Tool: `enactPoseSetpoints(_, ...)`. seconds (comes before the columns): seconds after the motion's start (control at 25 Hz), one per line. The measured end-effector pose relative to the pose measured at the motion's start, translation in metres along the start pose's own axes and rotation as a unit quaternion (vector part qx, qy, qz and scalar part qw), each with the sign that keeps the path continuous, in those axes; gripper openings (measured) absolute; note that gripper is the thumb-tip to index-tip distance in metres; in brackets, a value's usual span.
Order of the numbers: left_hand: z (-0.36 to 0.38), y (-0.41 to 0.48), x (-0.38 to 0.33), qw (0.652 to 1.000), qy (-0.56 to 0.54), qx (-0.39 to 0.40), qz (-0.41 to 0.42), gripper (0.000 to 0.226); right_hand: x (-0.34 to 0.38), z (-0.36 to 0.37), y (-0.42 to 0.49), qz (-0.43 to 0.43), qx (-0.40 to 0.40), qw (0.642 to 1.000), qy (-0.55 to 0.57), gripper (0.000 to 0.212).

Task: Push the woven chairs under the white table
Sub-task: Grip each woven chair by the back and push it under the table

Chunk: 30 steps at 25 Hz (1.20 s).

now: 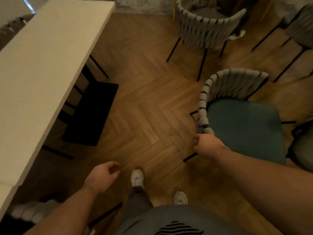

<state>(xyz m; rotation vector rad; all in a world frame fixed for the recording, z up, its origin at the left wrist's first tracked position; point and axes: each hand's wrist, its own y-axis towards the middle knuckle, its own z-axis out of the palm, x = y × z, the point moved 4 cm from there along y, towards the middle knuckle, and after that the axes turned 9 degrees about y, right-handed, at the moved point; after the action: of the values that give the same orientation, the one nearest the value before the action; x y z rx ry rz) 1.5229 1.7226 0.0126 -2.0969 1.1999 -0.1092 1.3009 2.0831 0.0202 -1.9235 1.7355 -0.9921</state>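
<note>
Head view looks straight down on a herringbone wood floor. The white table fills the left side, its long edge running on a slant from the near left corner up toward the far middle. Beneath it a dark base shows in shadow.

The nearest woven chair stands on the right, well apart from the table, with bare floor between them. Its teal seat is upright on thin black legs. The woven backrest curves round the far side and the side toward the table, so the open front of the seat points to the right and toward the person, away from the table.

The right hand grips the near end of that backrest, fingers curled round the woven rim. The left hand hangs over the floor near the table's edge, its fingers loosely curled and touching nothing.

A second woven chair stands farther off, its backrest turned toward the person and its seat opening toward the far wall. Part of a third chair shows at the far right edge, too blurred to tell which way it faces. Two pale shoes stand on the floor between the arms.
</note>
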Motion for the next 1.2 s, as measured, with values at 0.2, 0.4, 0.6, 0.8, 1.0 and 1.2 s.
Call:
enactPoseSetpoints(0.2, -0.069, 0.096, -0.020, 0.994, 0.089, 0.028, 0.065, 0.035, 0.006, -0.019, 0.022, 0.076, -0.031, 0.995, 0.048, 0.034)
enactPoseSetpoints(0.4, -0.133, 0.179, -0.091, 0.965, 0.202, 0.038, 0.161, 0.035, 0.010, -0.024, 0.026, 0.116, -0.092, 0.975, 0.165, 0.035)
enactPoseSetpoints(0.6, -0.129, 0.233, -0.199, 0.936, 0.246, 0.078, 0.238, 0.039, -0.024, -0.024, 0.035, 0.159, -0.112, 0.947, 0.256, 0.048)
enactPoseSetpoints(0.8, -0.093, 0.249, -0.303, 0.902, 0.284, 0.109, 0.307, 0.043, -0.068, -0.034, 0.059, 0.157, -0.068, 0.947, 0.273, 0.058)
enactPoseSetpoints(1.0, -0.062, 0.255, -0.390, 0.838, 0.372, 0.122, 0.380, 0.053, -0.100, -0.033, 0.075, 0.148, -0.021, 0.949, 0.278, 0.062)
enactPoseSetpoints(1.2, -0.031, 0.273, -0.469, 0.739, 0.457, 0.130, 0.477, 0.058, -0.104, -0.010, 0.091, 0.176, 0.000, 0.931, 0.319, 0.086)
